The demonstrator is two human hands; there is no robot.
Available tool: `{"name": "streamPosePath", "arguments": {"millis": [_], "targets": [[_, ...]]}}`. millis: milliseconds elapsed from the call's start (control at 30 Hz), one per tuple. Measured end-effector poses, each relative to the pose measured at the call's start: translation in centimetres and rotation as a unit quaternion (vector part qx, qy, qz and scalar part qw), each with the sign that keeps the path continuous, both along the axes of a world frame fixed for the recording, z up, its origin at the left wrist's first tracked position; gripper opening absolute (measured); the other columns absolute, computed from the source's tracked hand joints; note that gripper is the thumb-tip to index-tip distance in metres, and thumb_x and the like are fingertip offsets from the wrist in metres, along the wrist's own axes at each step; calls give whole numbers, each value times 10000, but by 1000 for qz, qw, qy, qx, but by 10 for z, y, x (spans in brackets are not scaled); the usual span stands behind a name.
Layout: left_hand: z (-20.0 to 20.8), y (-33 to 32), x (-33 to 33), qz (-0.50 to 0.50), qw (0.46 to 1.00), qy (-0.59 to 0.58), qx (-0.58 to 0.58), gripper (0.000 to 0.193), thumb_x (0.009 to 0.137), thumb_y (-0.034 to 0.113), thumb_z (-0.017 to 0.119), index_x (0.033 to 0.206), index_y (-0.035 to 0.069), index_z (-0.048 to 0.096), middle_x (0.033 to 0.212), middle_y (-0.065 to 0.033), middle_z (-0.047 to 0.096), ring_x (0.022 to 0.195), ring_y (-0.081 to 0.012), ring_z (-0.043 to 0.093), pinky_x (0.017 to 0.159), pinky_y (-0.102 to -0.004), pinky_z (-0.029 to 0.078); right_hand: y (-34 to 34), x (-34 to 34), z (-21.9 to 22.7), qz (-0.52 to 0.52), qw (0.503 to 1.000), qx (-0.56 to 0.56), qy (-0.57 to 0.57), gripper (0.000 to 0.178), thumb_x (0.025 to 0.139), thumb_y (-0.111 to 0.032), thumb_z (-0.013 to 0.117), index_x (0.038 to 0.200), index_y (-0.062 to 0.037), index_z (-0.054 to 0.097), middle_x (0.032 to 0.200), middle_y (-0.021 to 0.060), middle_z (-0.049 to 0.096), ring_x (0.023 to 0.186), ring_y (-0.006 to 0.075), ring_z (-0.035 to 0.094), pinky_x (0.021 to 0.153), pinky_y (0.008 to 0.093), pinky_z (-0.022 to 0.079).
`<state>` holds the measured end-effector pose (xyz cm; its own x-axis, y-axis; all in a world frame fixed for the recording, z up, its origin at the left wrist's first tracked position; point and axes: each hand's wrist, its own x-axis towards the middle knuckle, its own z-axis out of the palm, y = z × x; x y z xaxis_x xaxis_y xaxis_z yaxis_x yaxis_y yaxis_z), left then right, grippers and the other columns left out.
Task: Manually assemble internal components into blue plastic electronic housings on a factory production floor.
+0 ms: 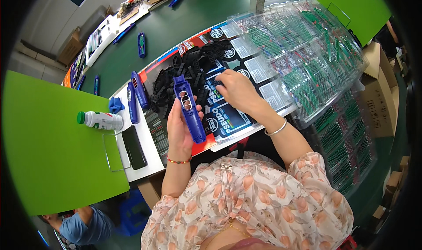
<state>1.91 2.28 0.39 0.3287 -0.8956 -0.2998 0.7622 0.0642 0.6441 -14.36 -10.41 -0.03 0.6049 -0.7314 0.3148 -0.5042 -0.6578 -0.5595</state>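
Note:
My left hand (179,129) is closed round a blue plastic housing shell (193,118), a long hollow piece with oval openings near its upper end. It is held tilted above the printed sheets, its open side facing up. Just to the right, my right hand (239,91) has its fingers bent together low over the sheets, beside a heap of small black plastic parts (169,81). Whatever its fingertips pinch, if anything, is too small to make out. Two more blue shells (132,103) lie left of the heap.
Clear trays of green circuit boards (303,52) stand stacked on the right. On the left are a white bottle (103,121) with a green cap, a dark phone (134,147) and a green divider panel (61,144). Finished-looking blue devices (141,45) lie farther back. A person (83,226) sits lower left.

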Motion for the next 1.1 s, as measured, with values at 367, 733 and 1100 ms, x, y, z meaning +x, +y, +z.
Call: {"name": "streamPosePath", "arguments": {"millis": [367, 733, 1100], "targets": [[-9, 21, 2, 32, 997, -66, 26, 377, 1028, 324, 453, 1212, 1, 522, 1100, -148, 632, 830, -185, 643, 663, -304, 585, 15, 21, -11, 62, 998, -11, -23, 142, 732, -24, 693, 870, -50, 672, 869, 103, 625, 809, 289, 641, 712, 380, 526], [-8, 8, -27, -80, 995, -60, -23, 400, 1030, 235, 451, 1381, 43, 435, 1054, -85, 635, 834, -171, 670, 691, -296, 587, 24, 3, 56, 131, 973, 97, -165, 113, 768, -1, 651, 872, 7, 695, 816, 132, 655, 681, 254, 659, 640, 332, 533], [-8, 8, -39, -107, 984, -138, -30, 498, 975, 31, 475, 1455, 13, 344, 1115, -107, 609, 813, -132, 630, 703, -277, 553, 41, 8, 26, 63, 989, -63, -122, 61, 751, -55, 657, 806, -55, 684, 822, 50, 646, 775, 254, 623, 653, 369, 517]]}}
